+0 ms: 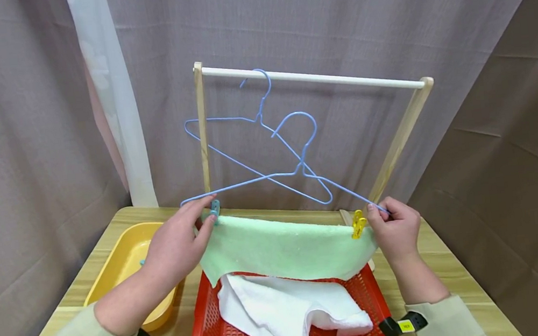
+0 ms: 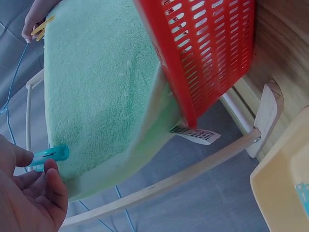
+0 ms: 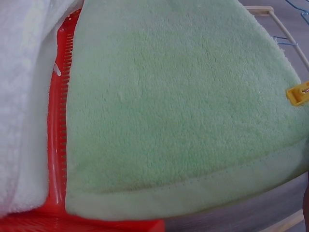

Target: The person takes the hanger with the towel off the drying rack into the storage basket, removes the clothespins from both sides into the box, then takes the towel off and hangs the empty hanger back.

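A light green towel hangs from the lower bar of a blue wire hanger, with a teal clothespin at its left and a yellow clothespin at its right. My left hand pinches the teal clothespin between thumb and finger, close by the hanger's left end. With thumb and curled fingers, my right hand grips the hanger's right end beside the yellow clothespin. The towel's lower edge hangs over a red basket, where a white towel lies crumpled.
Behind the towel stands a wooden rack with a white rail. Another blue hanger hangs from that rail by its hook. At the left, a yellow tray holds something teal. Grey curtain closes off the back.
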Tool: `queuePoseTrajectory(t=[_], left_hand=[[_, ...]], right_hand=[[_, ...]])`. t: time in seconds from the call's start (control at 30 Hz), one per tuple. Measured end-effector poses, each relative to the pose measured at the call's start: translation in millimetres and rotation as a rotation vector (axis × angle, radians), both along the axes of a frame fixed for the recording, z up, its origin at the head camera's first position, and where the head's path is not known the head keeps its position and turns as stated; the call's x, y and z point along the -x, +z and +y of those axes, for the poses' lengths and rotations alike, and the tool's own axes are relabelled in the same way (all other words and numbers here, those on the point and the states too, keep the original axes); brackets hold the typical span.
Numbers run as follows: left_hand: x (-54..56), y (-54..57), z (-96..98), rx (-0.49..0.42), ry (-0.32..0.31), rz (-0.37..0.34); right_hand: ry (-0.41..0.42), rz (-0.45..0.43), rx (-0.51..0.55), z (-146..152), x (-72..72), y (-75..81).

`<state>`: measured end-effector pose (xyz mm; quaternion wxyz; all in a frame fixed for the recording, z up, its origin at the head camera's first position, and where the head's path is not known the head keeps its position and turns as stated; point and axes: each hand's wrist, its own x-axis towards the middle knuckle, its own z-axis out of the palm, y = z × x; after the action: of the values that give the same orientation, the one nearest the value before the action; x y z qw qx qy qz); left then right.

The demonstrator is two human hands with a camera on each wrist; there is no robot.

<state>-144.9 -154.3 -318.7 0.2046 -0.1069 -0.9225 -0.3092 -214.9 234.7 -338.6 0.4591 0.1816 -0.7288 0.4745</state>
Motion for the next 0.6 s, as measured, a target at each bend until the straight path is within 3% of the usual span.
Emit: queuePoseTrajectory(t=[0.27,0.6], left_hand=[[0.2,-0.6,-2.8,-0.010,-0.035,0.002],[4.0,-1.1,-4.8,-0.093,-0.081,-0.009]], right_hand=[[0.003,-0.015,0.001,-0.3,-1.5,0.0],[0.010,-0.007,0.015,2.0,2.6,-4.4]])
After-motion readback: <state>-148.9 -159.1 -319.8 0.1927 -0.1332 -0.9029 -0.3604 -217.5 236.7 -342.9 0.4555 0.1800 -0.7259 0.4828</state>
